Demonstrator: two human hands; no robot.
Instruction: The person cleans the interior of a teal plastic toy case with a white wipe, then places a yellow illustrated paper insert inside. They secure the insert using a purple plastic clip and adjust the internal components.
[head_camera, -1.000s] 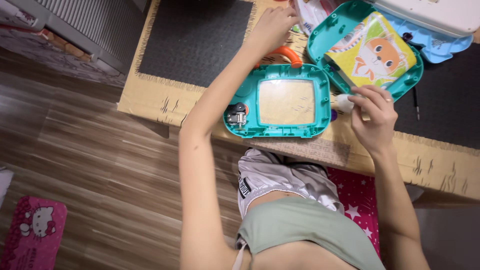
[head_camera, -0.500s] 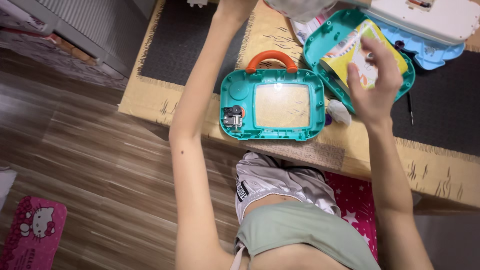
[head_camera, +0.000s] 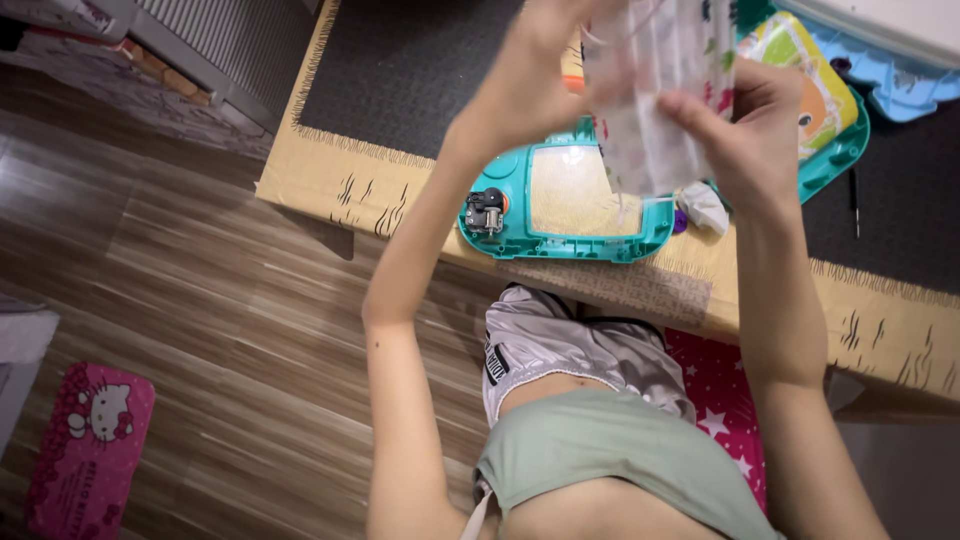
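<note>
Both hands are raised close to the camera and hold a white patterned face mask (head_camera: 655, 95) between them. My left hand (head_camera: 525, 85) grips its left side and my right hand (head_camera: 750, 140) pinches its right edge. Below them on the table lies a teal toy case half (head_camera: 510, 215) with a clear window and a small metal mechanism (head_camera: 487, 212) at its left. The other teal half (head_camera: 840, 150) lies to the right, holding a yellow picture card (head_camera: 810, 70). A small white crumpled piece (head_camera: 706, 205) rests between the halves.
The low table (head_camera: 330, 190) has a tan patterned border and dark mat. A blue and white toy part (head_camera: 900, 60) sits at the top right. A thin dark tool (head_camera: 856, 200) lies on the mat. A pink case (head_camera: 85, 440) lies on the wooden floor.
My left hand lifted the mask from the back of the table toward the camera. My right hand rose from beside the white piece and took hold of the mask's other edge.
</note>
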